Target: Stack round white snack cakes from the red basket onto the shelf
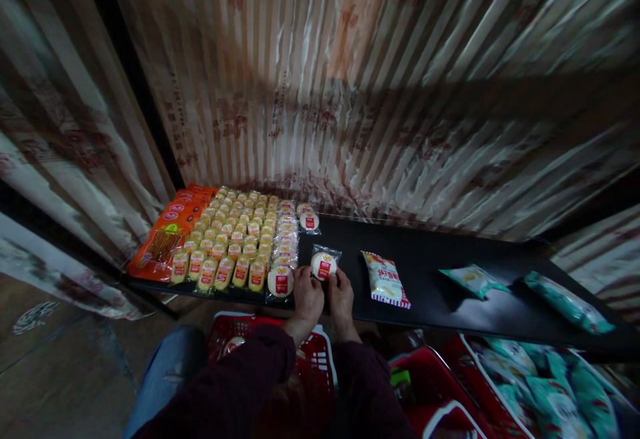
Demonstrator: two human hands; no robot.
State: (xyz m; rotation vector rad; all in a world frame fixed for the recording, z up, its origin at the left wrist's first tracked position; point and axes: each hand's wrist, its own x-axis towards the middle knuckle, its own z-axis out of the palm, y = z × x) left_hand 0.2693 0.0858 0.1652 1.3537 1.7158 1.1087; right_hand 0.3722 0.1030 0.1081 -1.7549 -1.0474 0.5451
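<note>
A clear-wrapped round white cracker pack (324, 266) with a red label sits over the black shelf (350, 292), between my two hands. My left hand (307, 298) is closed at its lower left edge, close beside the end pack (281, 281) of a column of similar white crackers. At the lower right edge, my right hand (341, 298) pinches the wrapper. Two more white cracker packs (309, 221) lie at the back of the shelf. Left of the column, rows of small yellow wrapped cakes (235, 232) stand close together.
Orange snack bags (163, 242) lie at the shelf's left end. A white-and-red snack bag (385, 280) and green bags (475, 281) lie to the right. Below are a red basket (327, 359) and a crate of green bags (555, 386). A pleated curtain (320, 92) hangs behind.
</note>
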